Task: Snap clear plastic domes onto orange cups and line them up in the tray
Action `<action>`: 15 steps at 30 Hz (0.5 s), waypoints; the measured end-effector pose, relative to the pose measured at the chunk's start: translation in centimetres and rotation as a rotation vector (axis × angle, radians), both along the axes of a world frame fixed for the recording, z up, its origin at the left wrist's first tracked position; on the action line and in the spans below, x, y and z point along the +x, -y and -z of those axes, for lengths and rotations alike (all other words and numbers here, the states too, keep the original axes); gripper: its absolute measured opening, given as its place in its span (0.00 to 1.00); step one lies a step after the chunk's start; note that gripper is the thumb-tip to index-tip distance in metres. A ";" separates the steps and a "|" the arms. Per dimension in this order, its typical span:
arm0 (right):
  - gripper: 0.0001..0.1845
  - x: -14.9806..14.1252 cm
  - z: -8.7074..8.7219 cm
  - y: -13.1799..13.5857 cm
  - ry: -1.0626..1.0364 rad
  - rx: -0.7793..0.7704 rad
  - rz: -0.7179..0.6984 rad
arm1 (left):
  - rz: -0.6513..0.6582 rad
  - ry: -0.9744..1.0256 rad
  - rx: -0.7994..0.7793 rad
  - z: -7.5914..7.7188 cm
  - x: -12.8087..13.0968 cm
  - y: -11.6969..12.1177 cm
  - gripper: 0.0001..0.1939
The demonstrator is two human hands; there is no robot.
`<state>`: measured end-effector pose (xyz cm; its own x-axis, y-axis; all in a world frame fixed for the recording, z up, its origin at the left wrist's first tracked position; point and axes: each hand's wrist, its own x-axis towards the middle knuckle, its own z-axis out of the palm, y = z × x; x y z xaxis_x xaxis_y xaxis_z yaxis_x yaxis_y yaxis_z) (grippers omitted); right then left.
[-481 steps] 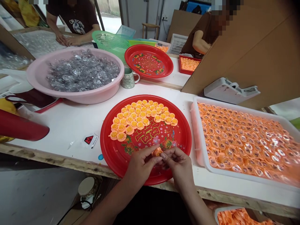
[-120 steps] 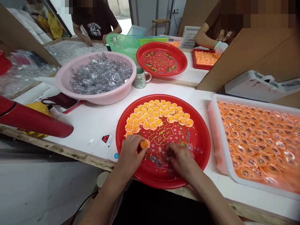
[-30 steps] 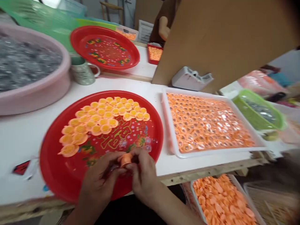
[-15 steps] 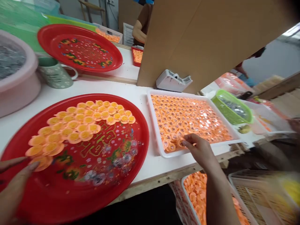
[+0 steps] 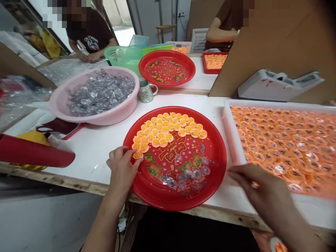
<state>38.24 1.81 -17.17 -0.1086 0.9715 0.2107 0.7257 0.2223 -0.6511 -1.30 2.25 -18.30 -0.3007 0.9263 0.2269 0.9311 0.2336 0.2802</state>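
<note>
At the left rim of a round red tray (image 5: 210, 182), my left hand (image 5: 120, 166) has its thumb and forefinger closed about an orange disc (image 5: 138, 154) with a yellow centre. Similar discs (image 5: 160, 134) lie overlapped in an arc over the tray's far half. Several clear round pieces (image 5: 189, 176) are scattered on its near right part. My right hand (image 5: 262, 185) is over the gap between the red tray and a white tray (image 5: 235, 147) filled with rows of orange discs. Its fingertips are pressed together; whether anything is between them is hidden.
Left of a green mug (image 5: 146, 92) stands a pink basin (image 5: 118, 115) of clear pieces. Behind are another red tray (image 5: 168, 70) and a green basket (image 5: 123, 56). A tape dispenser (image 5: 278, 85) sits by a cardboard divider (image 5: 283, 45). Two people are across the table.
The view has swung left, bringing in the pink basin and a second person. My right hand has left the discs in the white tray and moved toward the red tray. My left hand stays at the same disc.
</note>
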 end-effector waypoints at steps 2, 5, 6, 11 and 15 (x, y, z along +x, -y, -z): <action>0.07 -5.0 -0.2 -1.4 0.000 -0.061 -0.189 | 0.014 0.037 -0.012 0.2 0.4 0.1 0.11; 0.11 -10.5 0.3 -3.5 0.028 -0.123 -0.268 | 0.073 0.112 -0.026 -0.1 1.6 0.8 0.10; 0.10 -11.8 0.4 -4.0 0.059 -0.122 -0.274 | 0.102 0.164 -0.027 -0.4 2.2 1.1 0.09; 0.07 -15.7 0.5 -4.5 0.375 -0.075 -0.317 | 0.198 0.636 -0.129 -2.1 5.1 1.7 0.07; 0.12 -15.7 1.1 -4.3 0.472 -0.075 -0.305 | 0.192 0.864 -0.214 -2.4 6.4 1.2 0.09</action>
